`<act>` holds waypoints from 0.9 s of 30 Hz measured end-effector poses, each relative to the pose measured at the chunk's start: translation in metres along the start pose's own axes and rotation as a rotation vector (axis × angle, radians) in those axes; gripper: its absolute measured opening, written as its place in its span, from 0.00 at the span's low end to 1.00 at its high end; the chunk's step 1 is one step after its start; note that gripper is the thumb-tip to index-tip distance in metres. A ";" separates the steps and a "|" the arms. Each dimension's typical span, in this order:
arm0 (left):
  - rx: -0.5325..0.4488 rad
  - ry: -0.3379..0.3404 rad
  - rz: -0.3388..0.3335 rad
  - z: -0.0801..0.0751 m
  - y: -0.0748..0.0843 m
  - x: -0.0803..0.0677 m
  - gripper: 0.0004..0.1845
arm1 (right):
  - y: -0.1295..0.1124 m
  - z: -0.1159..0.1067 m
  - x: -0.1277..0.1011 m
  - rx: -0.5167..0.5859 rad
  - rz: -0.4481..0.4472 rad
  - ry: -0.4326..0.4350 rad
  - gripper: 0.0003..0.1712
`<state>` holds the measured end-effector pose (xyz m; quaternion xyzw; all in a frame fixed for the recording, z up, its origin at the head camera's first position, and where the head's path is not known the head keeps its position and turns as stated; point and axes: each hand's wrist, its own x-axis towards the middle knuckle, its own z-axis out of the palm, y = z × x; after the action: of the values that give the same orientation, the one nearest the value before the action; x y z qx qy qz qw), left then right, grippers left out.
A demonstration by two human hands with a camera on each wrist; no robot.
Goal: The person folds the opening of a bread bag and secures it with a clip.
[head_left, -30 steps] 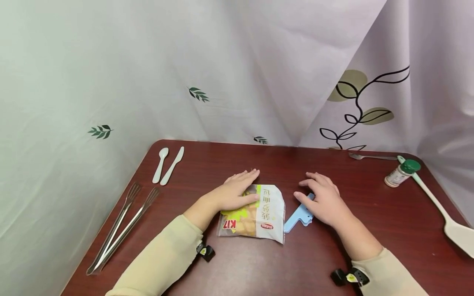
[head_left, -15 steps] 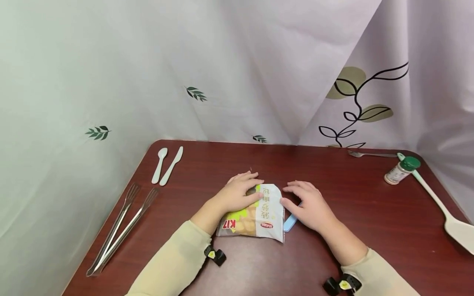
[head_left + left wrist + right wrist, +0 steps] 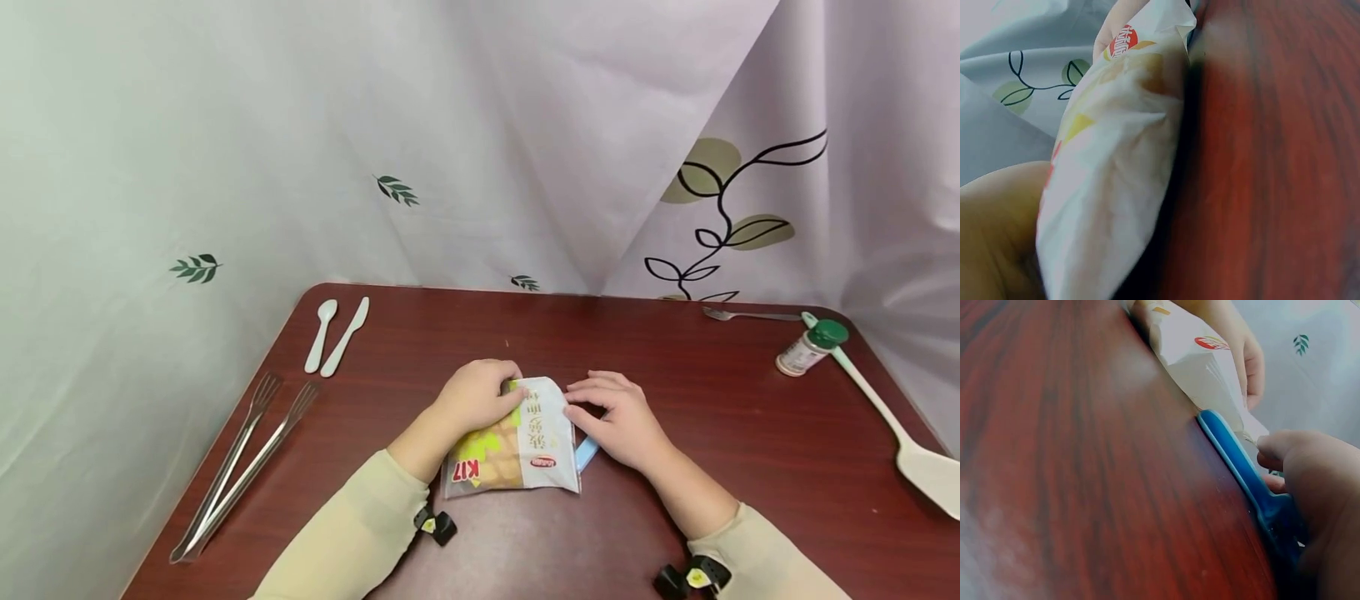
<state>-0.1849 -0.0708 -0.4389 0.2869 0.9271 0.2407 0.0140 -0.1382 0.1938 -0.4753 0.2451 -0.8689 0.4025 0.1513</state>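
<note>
A snack bag (image 3: 517, 450), white, yellow and clear with red lettering, lies in the middle of the table. My left hand (image 3: 476, 396) grips its far left edge, thumb on top and fingers bent over the back. At the bag's right edge, my right hand (image 3: 618, 421) pinches the corner between thumb and fingers, as the right wrist view shows. A blue plastic bag clip (image 3: 1235, 456) lies under the right hand, its end close to the bag; the head view shows only a short piece of it. In the left wrist view the bag (image 3: 1110, 162) looks plump, its near edge lifted slightly.
Metal tongs (image 3: 232, 475) with forked ends lie at left, below a white spoon (image 3: 320, 337) and a white knife (image 3: 345, 337). At right are a green-capped shaker (image 3: 812, 347), a fork (image 3: 750, 315) and a pale long-handled turner (image 3: 930, 475). A curtain (image 3: 480, 150) hangs behind.
My right hand has moved left from over the clip to the bag's edge and taken hold of it. My left fingers, flat on the bag before, have bent round it; the bag has shifted slightly nearer.
</note>
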 end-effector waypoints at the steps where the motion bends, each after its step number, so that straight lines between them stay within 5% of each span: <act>1: -0.009 0.004 0.018 0.001 -0.001 0.001 0.08 | 0.001 0.000 0.000 0.003 -0.010 0.004 0.09; 6: -0.093 0.033 0.056 0.006 -0.006 0.005 0.10 | 0.002 0.001 0.001 0.021 -0.040 0.025 0.09; 16: -0.211 0.085 -0.038 0.010 -0.006 0.006 0.04 | 0.003 0.002 0.003 -0.008 -0.062 0.043 0.10; 27: -0.235 0.062 -0.083 0.013 -0.001 0.005 0.03 | 0.004 0.004 0.002 -0.094 -0.091 0.074 0.12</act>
<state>-0.1871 -0.0634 -0.4499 0.2372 0.9036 0.3555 0.0286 -0.1417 0.1924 -0.4792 0.2620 -0.8686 0.3625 0.2131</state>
